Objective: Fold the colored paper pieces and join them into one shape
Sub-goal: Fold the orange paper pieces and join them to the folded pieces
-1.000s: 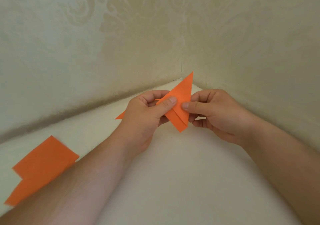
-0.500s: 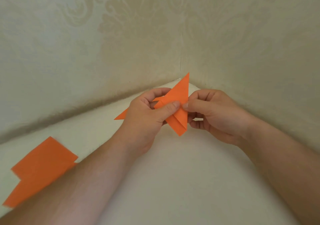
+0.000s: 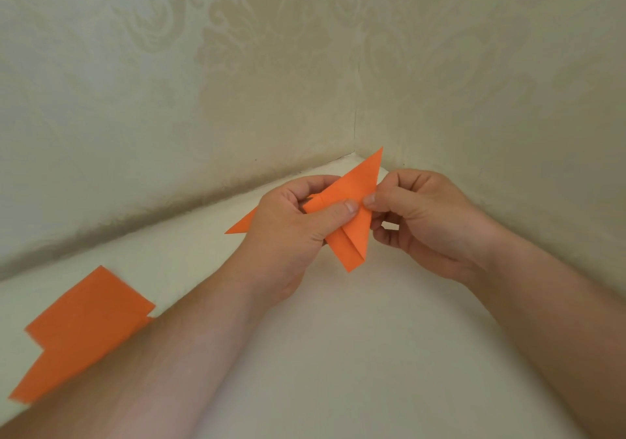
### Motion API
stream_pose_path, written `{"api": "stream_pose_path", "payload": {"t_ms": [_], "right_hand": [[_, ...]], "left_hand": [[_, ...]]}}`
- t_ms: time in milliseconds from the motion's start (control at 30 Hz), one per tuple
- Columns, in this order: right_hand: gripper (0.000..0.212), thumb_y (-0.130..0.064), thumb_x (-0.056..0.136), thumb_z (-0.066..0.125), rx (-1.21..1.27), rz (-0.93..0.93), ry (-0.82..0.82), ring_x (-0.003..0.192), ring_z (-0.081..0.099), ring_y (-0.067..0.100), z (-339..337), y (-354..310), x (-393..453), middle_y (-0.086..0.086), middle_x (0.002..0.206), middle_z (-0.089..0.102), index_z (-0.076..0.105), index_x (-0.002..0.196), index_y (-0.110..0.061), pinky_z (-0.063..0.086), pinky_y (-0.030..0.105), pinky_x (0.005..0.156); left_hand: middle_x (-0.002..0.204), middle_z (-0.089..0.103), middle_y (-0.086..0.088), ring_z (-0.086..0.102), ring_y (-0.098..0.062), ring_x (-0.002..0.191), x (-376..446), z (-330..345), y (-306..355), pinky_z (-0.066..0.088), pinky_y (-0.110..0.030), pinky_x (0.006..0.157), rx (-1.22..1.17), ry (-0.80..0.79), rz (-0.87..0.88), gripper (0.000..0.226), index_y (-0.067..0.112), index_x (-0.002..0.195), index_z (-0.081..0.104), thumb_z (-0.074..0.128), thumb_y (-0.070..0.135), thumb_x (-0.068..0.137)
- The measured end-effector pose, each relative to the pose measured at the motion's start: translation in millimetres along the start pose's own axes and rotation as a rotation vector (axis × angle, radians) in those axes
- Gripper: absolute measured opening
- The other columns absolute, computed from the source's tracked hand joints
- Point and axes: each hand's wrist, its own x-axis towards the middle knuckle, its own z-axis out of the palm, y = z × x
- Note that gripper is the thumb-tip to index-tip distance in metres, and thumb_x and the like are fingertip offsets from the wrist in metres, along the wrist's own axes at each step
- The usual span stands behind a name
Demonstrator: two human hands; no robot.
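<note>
Above white table (image 3: 338,354), both hands pinch creased, pointed orange paper (image 3: 352,215).

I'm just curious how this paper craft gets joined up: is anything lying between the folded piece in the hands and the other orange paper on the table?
Only the person's own left forearm, which crosses over the flat paper's right edge. The table between shows nothing else. Both hands, left and right, pinch the folded piece.

Single head-worn view, forward and down, close over a white table (image 3: 338,354) in a wallpapered corner (image 3: 355,100).
</note>
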Motion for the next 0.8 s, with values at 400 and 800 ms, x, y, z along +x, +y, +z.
{"api": "stream_pose_path", "payload": {"t_ms": [400,800], "right_hand": [[0.022,-0.004,0.093,0.063,0.09,0.033,0.076,0.062,0.056,0.014,-1.3,1.6,4.7,0.002,0.074,0.064,0.062,0.073,-0.015,0.047,0.029,0.062],[0.023,-0.011,0.095,0.064,0.123,0.003,0.149,0.062,0.055,0.02,-3.8,-2.1,4.2,0.003,0.076,0.064,0.067,0.074,-0.019,0.046,0.03,0.06]], "left_hand": [[0.096,0.08,-0.003,0.073,-0.013,0.082,1.9,-3.3,-3.9,0.059,-0.033,0.083,0.246,0.015,-0.052,0.018,0.014,0.103,0.078,0.078,0.007,0.087],[0.089,0.079,-0.004,0.071,-0.014,0.077,0.7,-1.5,-1.1,0.059,-0.035,0.08,0.219,0.009,-0.125,0.014,0.014,0.098,0.079,0.076,0.006,0.087]]}}
